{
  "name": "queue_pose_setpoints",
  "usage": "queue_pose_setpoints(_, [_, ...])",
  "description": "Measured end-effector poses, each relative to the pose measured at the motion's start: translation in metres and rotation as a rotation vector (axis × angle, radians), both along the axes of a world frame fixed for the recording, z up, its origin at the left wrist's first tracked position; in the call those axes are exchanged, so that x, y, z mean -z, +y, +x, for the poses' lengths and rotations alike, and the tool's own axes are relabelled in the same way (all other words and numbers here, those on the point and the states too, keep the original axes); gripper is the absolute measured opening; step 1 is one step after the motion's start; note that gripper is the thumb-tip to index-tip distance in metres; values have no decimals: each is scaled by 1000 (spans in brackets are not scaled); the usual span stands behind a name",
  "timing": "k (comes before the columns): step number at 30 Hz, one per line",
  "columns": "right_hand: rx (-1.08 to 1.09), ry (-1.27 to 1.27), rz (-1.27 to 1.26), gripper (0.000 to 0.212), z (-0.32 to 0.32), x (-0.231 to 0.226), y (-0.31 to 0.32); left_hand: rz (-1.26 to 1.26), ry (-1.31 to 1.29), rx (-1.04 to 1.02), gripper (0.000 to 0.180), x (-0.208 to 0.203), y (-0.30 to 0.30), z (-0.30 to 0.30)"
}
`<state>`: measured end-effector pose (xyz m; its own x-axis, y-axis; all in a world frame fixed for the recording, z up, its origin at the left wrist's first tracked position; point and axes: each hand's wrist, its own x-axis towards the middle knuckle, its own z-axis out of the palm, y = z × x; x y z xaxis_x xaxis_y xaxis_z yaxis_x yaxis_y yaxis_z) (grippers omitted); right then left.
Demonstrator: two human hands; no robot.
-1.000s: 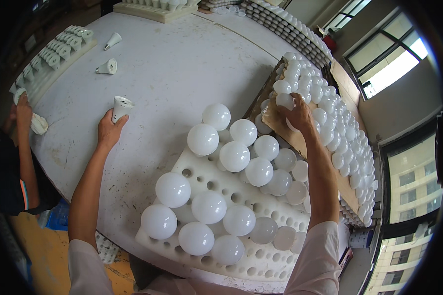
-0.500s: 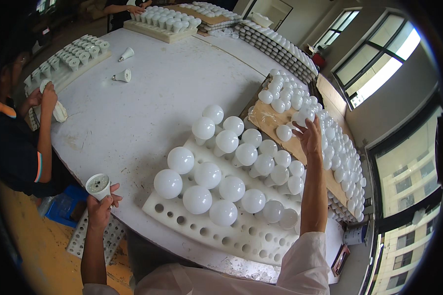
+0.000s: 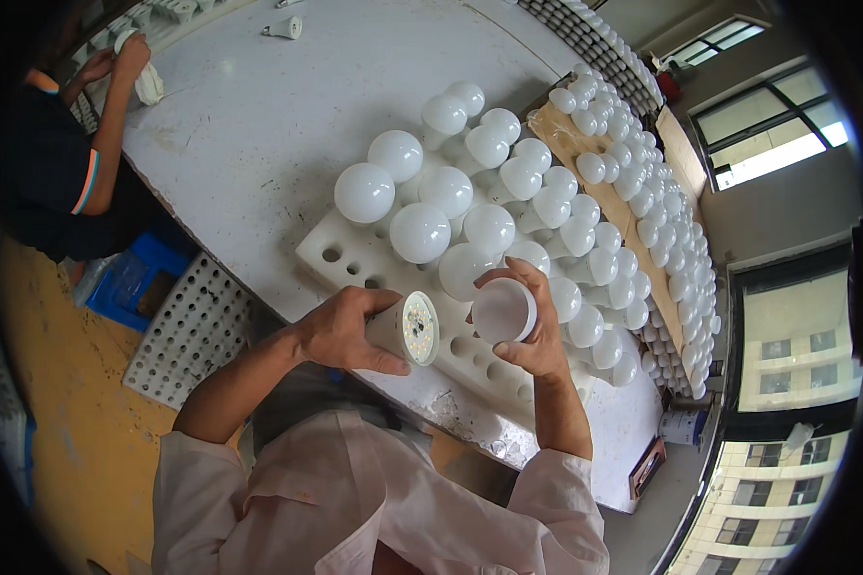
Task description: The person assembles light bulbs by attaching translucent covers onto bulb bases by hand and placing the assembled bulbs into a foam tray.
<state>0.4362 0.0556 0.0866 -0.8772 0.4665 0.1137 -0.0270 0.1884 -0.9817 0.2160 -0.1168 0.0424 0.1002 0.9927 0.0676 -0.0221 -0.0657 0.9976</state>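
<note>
– Changed?
– Left hand (image 3: 343,331) had reached mid-frame, clamped on one bulb base (image 3: 414,329); right hand (image 3: 545,347) near it, gripping one white cover (image 3: 504,310).
– What lay loose on the tabletop (image 3: 230,105)?
– Two more bases (image 3: 283,28), upper edge.

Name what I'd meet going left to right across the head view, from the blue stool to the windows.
Blue stool → white panel with holes → left hand → bulb base → white bulb cover → windows.
</note>
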Motion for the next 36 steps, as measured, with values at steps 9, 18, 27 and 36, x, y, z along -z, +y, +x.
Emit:
queue_pose_setpoints(9, [-148,-137,457,77,0,-1,-27,3,194,-23,56,5,1,7])
queue_pose_setpoints(18, [-167,-232,378,78,0,10,-30,-21,337,20,61,9,5,11])
queue_pose_setpoints(27, [-264,-422,585,85,-9,1,-46,-78,374,2,55,12,2,19])
queue_pose_setpoints(36, [-208,-238,744,80,-12,17,-61,-49,252,10,55,28,-2,27])
